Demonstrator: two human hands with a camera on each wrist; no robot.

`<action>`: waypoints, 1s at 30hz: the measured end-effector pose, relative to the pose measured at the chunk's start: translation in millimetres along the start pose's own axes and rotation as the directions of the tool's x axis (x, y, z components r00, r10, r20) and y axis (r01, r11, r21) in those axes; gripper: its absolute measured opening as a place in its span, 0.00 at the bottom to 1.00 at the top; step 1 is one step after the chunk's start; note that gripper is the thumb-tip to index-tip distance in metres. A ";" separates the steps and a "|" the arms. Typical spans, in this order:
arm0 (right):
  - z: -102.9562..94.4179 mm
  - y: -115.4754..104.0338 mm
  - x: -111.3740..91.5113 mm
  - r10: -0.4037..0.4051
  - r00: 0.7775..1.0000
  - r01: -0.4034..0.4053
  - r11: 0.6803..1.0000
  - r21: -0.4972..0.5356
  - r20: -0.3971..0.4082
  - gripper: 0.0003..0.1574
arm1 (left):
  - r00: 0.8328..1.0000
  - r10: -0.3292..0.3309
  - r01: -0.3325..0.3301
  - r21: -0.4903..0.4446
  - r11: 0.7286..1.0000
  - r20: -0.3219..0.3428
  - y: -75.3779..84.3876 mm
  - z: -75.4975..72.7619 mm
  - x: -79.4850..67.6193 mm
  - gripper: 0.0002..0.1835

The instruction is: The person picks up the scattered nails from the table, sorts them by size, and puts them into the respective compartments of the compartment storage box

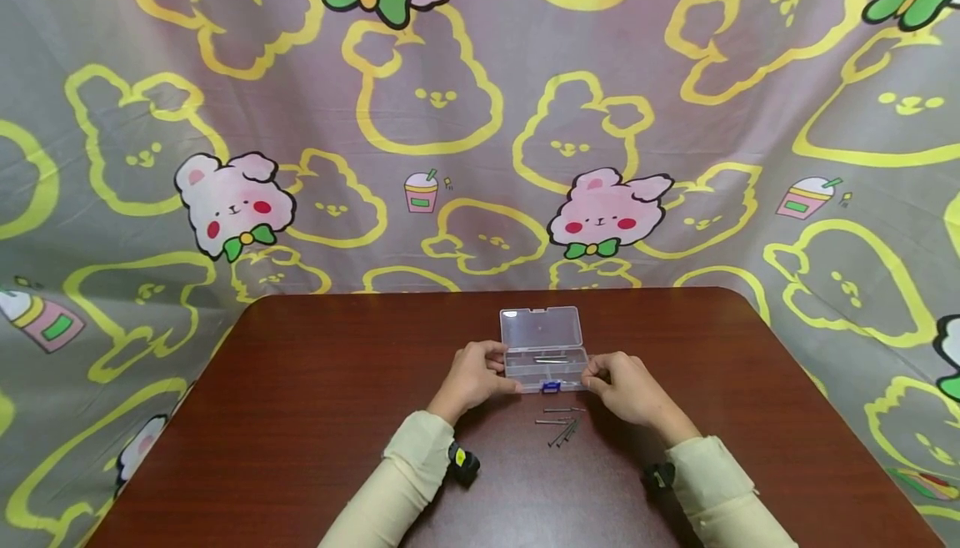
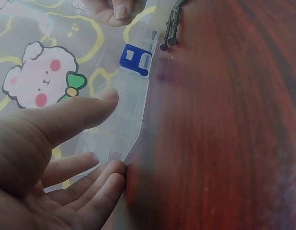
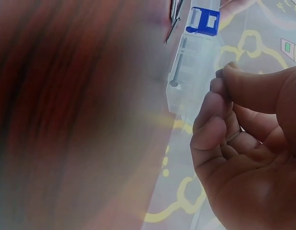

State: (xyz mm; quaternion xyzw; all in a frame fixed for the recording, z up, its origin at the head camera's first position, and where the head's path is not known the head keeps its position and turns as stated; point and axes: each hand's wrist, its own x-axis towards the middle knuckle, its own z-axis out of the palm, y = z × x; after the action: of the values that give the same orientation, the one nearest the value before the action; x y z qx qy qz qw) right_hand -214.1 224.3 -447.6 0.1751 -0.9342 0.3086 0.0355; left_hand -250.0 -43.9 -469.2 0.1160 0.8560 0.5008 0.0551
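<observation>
Box [image 1: 528, 371], nails [image 1: 555, 422]: on desk [image 1: 337, 431]
L hand [image 1: 471, 377]: fingers round box's L end
R hand [image 1: 628, 385]: fingers curled nr R end, can't tell if gripping
R wrist cam: I see boxed nail [image 3: 178, 67] sharp; head cam blurry

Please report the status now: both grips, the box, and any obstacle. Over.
Left grip touching left end of clear box. Right grip at right end, hold unclear. Lid open, nails inside. Loose nails in front, nothing seen blocking.
</observation>
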 end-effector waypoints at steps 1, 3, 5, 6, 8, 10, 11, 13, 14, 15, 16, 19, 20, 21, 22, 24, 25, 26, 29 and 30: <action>0.3 -0.2 -0.4 -0.002 1.000 0.002 1.000 -0.003 -0.002 0.11 | 1.000 0.000 0.000 0.000 1.000 0.000 0.0 -0.1 -0.1 0.37; 0.7 -0.8 -1.2 -0.005 1.000 0.005 1.000 -0.008 -0.003 0.11 | 1.000 0.002 -0.002 -0.001 1.000 -0.001 0.0 -0.2 -0.1 0.37; 1.0 -1.3 -2.2 -0.003 1.000 0.003 1.000 -0.011 0.002 0.11 | 1.000 0.003 -0.003 0.000 1.000 0.000 0.0 -0.1 -0.5 0.37; 1.2 -1.7 -3.1 -0.002 1.000 0.002 1.000 -0.012 0.008 0.11 | 1.000 0.003 -0.003 0.001 1.000 0.001 -0.5 0.2 -0.3 0.37; 1.4 -2.6 -4.9 0.001 1.000 -0.001 1.000 -0.012 0.019 0.11 | 1.000 0.005 -0.005 0.004 1.000 0.000 -1.3 0.4 -0.1 0.37; 1.5 -3.4 -6.6 0.004 0.999 -0.003 1.000 -0.015 0.033 0.12 | 1.000 0.002 -0.002 0.008 1.000 0.000 -2.2 0.6 0.2 0.37; 1.6 -3.8 -7.6 0.003 0.999 -0.002 1.000 -0.019 0.039 0.12 | 1.000 0.000 0.000 0.009 1.000 0.000 -2.4 0.6 0.4 0.37; 1.8 -4.7 -9.1 -0.001 0.999 0.003 0.999 -0.034 0.053 0.12 | 1.000 -0.004 0.004 0.010 1.000 0.001 -2.1 0.2 0.1 0.37; 2.0 -4.7 -9.7 -0.006 0.998 0.009 0.999 -0.043 0.062 0.12 | 1.000 -0.004 0.004 0.009 1.000 0.001 -1.8 0.2 0.0 0.37; 2.4 -5.0 -10.3 -0.013 0.997 0.016 0.999 -0.052 0.071 0.12 | 1.000 -0.006 0.006 0.007 1.000 0.001 -1.3 0.1 -0.2 0.37; 2.9 -4.8 -10.6 -0.022 0.997 0.027 0.998 -0.064 0.077 0.12 | 1.000 -0.010 0.010 0.007 1.000 0.001 -0.9 -0.1 -0.2 0.37; 4.7 -4.8 -11.1 -0.059 0.994 0.067 0.993 -0.094 0.088 0.13 | 1.000 -0.010 0.010 0.002 1.000 0.000 0.4 -0.3 -0.6 0.37; 5.4 -4.6 -11.1 -0.077 0.993 0.086 0.991 -0.103 0.088 0.12 | 1.000 -0.012 0.012 0.002 1.000 -0.001 0.7 -0.3 -0.5 0.37; 6.2 -4.4 -11.1 -0.092 0.992 0.101 0.989 -0.111 0.086 0.12 | 1.000 -0.016 0.016 0.002 1.000 -0.002 0.9 -0.4 -0.5 0.37; 6.9 -4.1 -11.2 -0.106 0.991 0.116 0.986 -0.116 0.084 0.13 | 1.000 -0.015 0.015 0.003 1.000 -0.002 1.0 -0.4 -0.5 0.37; 8.6 -3.3 -11.6 -0.132 0.988 0.141 0.982 -0.125 0.079 0.13 | 1.000 -0.013 0.013 0.003 1.000 -0.003 1.1 -0.6 -0.6 0.37; 9.3 -3.0 -11.9 -0.143 0.987 0.151 0.980 -0.127 0.076 0.13 | 1.000 -0.013 0.013 0.004 1.000 -0.003 1.1 -0.6 -0.6 0.37; 10.0 -2.5 -12.1 -0.155 0.985 0.164 0.978 -0.129 0.075 0.13 | 1.000 -0.013 0.013 0.005 1.000 -0.004 1.1 -0.6 -0.6 0.37; 12.2 -2.2 -13.4 -0.179 0.980 0.189 0.972 -0.142 0.081 0.14 | 1.000 -0.011 0.011 0.005 1.000 -0.003 0.7 -0.2 -0.7 0.37; 12.8 -2.4 -13.8 -0.185 0.979 0.197 0.969 -0.152 0.089 0.15 | 1.000 -0.011 0.011 0.004 1.000 0.000 0.6 -0.1 -0.7 0.37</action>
State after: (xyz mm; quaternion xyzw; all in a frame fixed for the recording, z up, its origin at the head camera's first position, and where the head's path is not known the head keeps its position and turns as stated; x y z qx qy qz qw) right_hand -199.9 219.2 -459.0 0.2722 -0.9354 0.2210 0.0446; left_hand -249.2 -43.9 -468.7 0.1116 0.8575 0.4989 0.0576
